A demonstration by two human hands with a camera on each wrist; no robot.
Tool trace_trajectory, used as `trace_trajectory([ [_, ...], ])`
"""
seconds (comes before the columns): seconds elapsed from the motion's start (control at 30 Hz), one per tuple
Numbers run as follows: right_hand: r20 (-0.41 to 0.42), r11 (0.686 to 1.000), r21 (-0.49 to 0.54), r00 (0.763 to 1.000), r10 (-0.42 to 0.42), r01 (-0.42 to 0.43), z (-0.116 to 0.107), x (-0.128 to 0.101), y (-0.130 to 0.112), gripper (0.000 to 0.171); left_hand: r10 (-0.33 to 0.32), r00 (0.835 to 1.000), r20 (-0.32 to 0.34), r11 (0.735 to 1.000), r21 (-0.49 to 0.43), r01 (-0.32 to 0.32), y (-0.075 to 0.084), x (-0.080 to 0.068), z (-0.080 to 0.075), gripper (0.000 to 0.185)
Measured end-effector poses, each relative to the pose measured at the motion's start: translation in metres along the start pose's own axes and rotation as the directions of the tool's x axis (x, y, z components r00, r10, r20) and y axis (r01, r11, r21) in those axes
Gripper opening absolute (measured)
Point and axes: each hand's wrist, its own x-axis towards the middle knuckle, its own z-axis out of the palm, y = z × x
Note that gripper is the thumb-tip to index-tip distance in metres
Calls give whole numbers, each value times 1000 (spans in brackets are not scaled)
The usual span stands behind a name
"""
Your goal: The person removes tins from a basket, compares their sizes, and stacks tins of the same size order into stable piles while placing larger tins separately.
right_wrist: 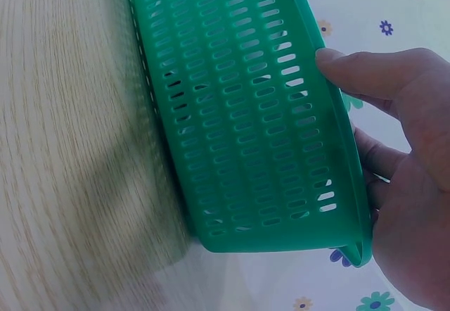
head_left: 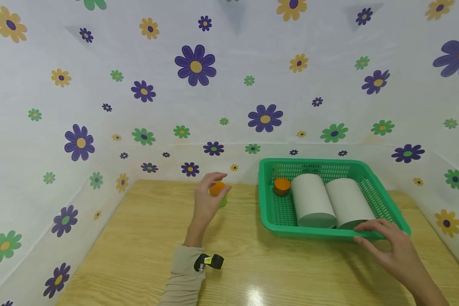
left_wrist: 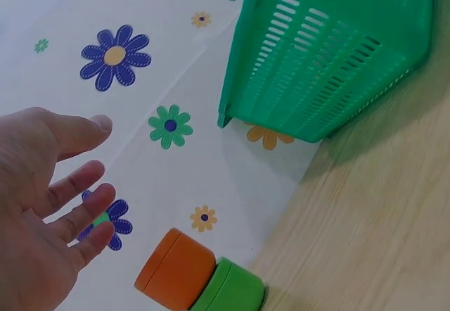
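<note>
My left hand (head_left: pixel 206 202) is over the table's far side, thumb and fingers spread apart and holding nothing. Just beyond it, an orange cup (left_wrist: pixel 176 269) sits on top of a green cup (left_wrist: pixel 230 290); the left wrist view shows a gap between them and the fingers. With thumb outside and fingers inside, my right hand (head_left: pixel 395 250) grips the near right rim of a green plastic basket (head_left: pixel 265 212). Inside lie two white cylinders, a left one (head_left: pixel 313 199) and a right one (head_left: pixel 349 202), and a small orange cup (head_left: pixel 281 187) at the back left.
A wooden table (head_left: pixel 137 242) carries everything. White flower-patterned sheeting (head_left: pixel 229 97) rises behind the table and along both sides. The basket takes up the right part of the tabletop, close to the back sheet.
</note>
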Motion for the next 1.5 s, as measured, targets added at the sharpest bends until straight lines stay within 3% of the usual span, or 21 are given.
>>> trace_trajectory([
  [0.4, 5, 1000, 5, 1000, 1, -1, 5, 4, -4, 42, 81, 992, 95, 997, 8, -82, 14, 7, 21, 34],
  [0.57, 17, 1000, -12, 1000, 14, -14, 2, 6, -4, 39, 116, 979, 169, 993, -9, -116, 26, 16, 40, 35],
  [0.73, 25, 999, -29, 999, 26, -25, 0, 5, -3, 37, 98, 963, 250, 995, 0, -101, 34, 28, 58, 34],
  [0.9, 25, 999, -28, 999, 43, -42, -1, 3, -1, 37, 70, 932, 355, 996, 22, -83, 38, 38, 74, 34],
  [1.2, 25, 999, -20, 999, 47, -47, -3, 2, -3, 37, 52, 878, 476, 984, 128, -127, 41, 52, 97, 38],
  [1.5, 11, 1000, -3, 1000, 14, -14, -4, 2, -5, 40, -15, 790, 613, 941, 276, -197, 51, 72, 115, 41],
])
